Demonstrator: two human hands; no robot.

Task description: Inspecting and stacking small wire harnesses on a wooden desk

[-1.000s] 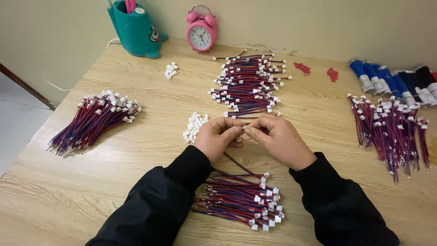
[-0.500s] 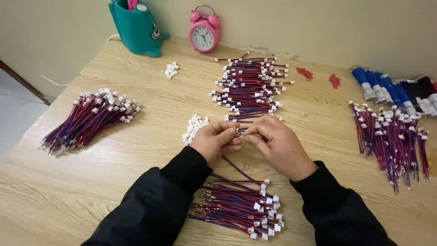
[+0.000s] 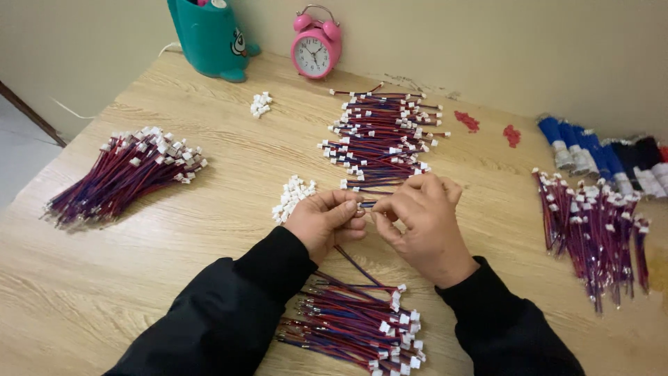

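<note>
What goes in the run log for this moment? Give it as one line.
left hand: pinching wire lead | right hand: pinching same lead's end | nearest: white connectors, wire bundle | surface: wooden table

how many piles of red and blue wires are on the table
4: left pile, far-centre pile, right pile, near pile between the sleeves. More may lie out of frame.

Light wooden table (image 3: 139,278) against plain beige wall (image 3: 522,49); pale floor (image 3: 17,150) at left, perhaps tiled.
</note>
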